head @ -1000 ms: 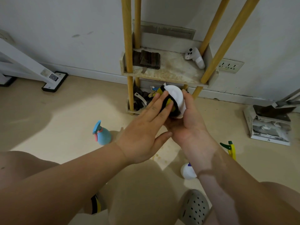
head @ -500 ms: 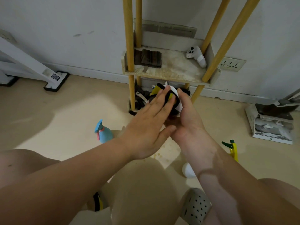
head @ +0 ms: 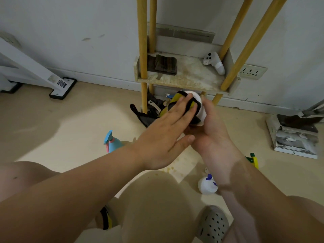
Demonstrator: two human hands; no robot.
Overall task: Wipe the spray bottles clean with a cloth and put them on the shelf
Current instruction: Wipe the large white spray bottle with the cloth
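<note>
Head view: left hand point(head: 163, 142) flat on cloth point(head: 167, 107), right hand point(head: 212, 135) cupped round white bottle point(head: 201, 111).

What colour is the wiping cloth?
The cloth is black with yellow patches, seen best in the head view.

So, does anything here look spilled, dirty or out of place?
Yes. Yellowish spots speckle the floor near the white spray bottle with the purple nozzle, like a dried spill. The shelf board is blotched brown too.
</note>
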